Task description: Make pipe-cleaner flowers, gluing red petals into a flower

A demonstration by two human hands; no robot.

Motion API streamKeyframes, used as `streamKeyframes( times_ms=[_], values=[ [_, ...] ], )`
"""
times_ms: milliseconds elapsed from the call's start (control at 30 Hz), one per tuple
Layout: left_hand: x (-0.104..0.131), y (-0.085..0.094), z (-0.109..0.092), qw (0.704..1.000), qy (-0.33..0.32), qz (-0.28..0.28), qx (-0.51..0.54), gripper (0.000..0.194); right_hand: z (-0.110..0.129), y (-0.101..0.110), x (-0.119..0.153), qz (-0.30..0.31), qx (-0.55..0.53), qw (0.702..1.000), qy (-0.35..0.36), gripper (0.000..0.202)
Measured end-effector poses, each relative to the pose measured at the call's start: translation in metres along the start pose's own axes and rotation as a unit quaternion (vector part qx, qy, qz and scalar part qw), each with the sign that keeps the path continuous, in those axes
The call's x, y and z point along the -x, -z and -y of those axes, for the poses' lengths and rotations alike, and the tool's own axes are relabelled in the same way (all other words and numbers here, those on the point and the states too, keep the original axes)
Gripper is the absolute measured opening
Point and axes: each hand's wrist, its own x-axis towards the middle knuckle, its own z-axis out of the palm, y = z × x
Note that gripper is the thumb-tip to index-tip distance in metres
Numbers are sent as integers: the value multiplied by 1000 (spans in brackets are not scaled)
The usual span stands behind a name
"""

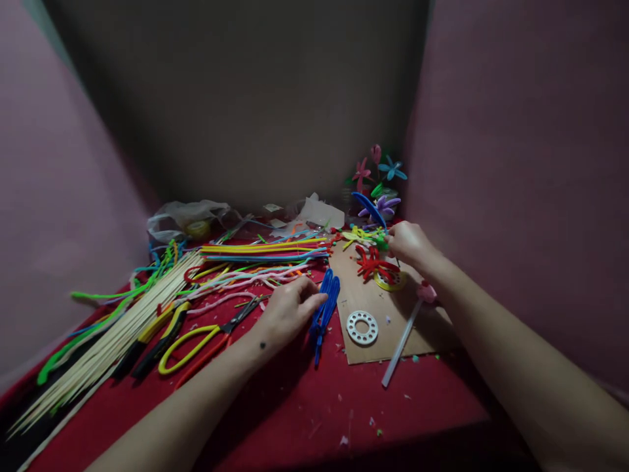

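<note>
My left hand [289, 311] is closed with thumb and forefinger at the left edge of a bundle of looped blue pipe cleaners [328, 298], whose narrow tail points toward me. Farther right, my right hand [409, 242] pinches the lower end of a blue pipe cleaner loop [371, 208] that slants up and left. Its fingertips are partly hidden. Just below and left of that hand lie a red pipe cleaner flower [374, 263] and a yellow ring [390, 282]. Yellow pipe cleaner pieces [361, 235] lie behind them.
A cardboard sheet [403, 331] carries a white ring with holes [362, 328] and a glue stick [403, 341] with a pink end. Leftward lie scissors [216, 337], pliers [157, 331], wooden sticks [113, 334] and pipe cleaners [265, 249]. Finished flowers [386, 172] stand at the back right.
</note>
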Motion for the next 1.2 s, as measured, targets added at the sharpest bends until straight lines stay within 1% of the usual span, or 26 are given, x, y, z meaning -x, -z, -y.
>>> streamKeyframes(
  times_ms=[100, 200, 300, 367, 433, 500, 567, 633, 733, 833, 900, 967, 1067, 1133, 1200],
  values=[
    [1, -10, 12, 997, -12, 33, -72, 29, -5, -10, -12, 15, 45, 999, -19, 26],
    [6, -12, 14, 993, -14, 65, -101, 33, -6, -14, -17, 14, 83, 996, -40, 30],
    [9, -13, 13, 990, -3, 88, -113, 37, 1, -12, -13, -6, 112, 992, -50, 37],
    [10, -14, 13, 989, 2, 89, -118, 37, 11, -9, -5, -23, 122, 992, -38, 38],
    [10, -15, 14, 989, 4, 85, -118, 37, 24, -9, 9, -34, 116, 993, -1, 36],
    [11, -16, 14, 991, 2, 80, -110, 37, 37, -12, 26, -47, 67, 993, 82, 31],
    [13, -15, 14, 993, 1, 71, -90, 36, 48, -20, 44, -48, -1, 986, 157, 30],
    [15, -13, 13, 997, -4, 50, -62, 31, 52, -31, 60, -67, -36, 975, 208, 29],
    [13, -1, 15, 999, -14, -14, -32, 21, 50, -49, 77, -75, -51, 953, 291, 28],
    [3, 20, 21, 997, -27, -66, -36, 18, 48, -61, 87, -72, -42, 935, 345, 28],
    [-10, 38, 30, 995, -24, -74, -68, 17, 48, -64, 90, -60, -54, 925, 372, 25],
    [-25, 54, 40, 984, -28, -109, -137, 15, 51, -65, 93, -47, -72, 916, 392, 24],
    [-45, 71, 54, 966, -29, -133, -219, 15, 53, -65, 95, -53, -102, 904, 412, 23],
    [-53, 77, 60, 965, -16, -133, -227, 16, 51, -66, 95, -65, -124, 900, 412, 22],
    [-54, 82, 63, 967, -5, -124, -221, 16, 49, -68, 95, -69, -140, 900, 406, 20]
  ],
)
